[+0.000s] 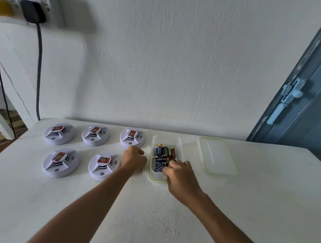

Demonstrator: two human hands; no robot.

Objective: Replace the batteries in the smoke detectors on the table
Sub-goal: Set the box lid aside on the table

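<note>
Several white round smoke detectors with red labels lie in two rows on the white table [151, 213]: back row [59, 133], [95, 135], [131, 138], front row [60, 162], [103, 165]. A clear plastic box [167, 140] holds several dark batteries [163, 153]. My left hand [134, 160] rests curled against the box's left side, just right of the front detectors. My right hand [179, 173] reaches into the near end of the box, its fingertips among the batteries; whether it grips one is hidden.
The box's clear lid [217, 157] lies to the right of it. A white wall rises right behind the table. A blue door [305, 110] stands at the right. A black plug [32, 11] and cable hang at the left, by the table's left edge.
</note>
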